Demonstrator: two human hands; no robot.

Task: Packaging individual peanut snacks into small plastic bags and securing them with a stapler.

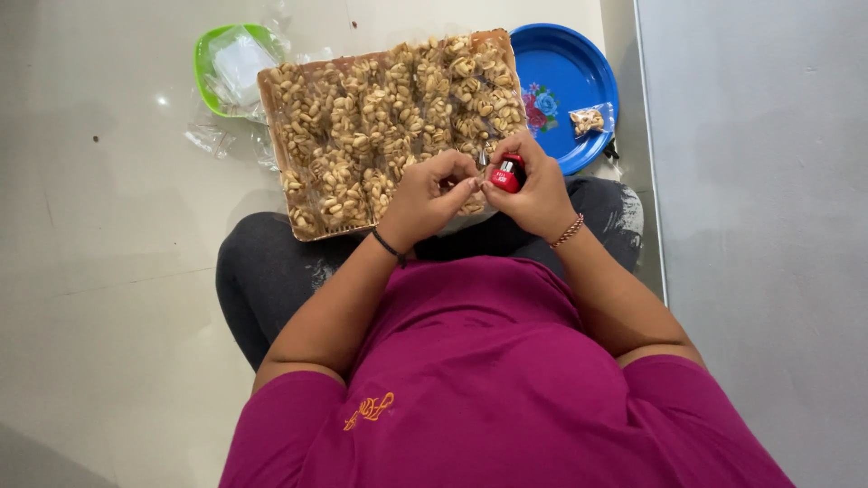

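Two hands are seen over a person's lap, seated on the pale floor (pixel 108 298). Tray of small bagged nut packets (pixel 389 126) is rested on the knees, far of the hands. Blue round plate (pixel 565 77) is placed far right, touching the tray's corner; one filled packet (pixel 588 120) is laid on it. Green plate (pixel 210 54) with clear empty bags (pixel 237 65) is placed far left, behind the tray. Right hand (pixel 535 188) grip is closed around a red stapler (pixel 507 174). Left hand (pixel 429 194) fingers are pinched together just left of the stapler; what is pinched cannot be told.
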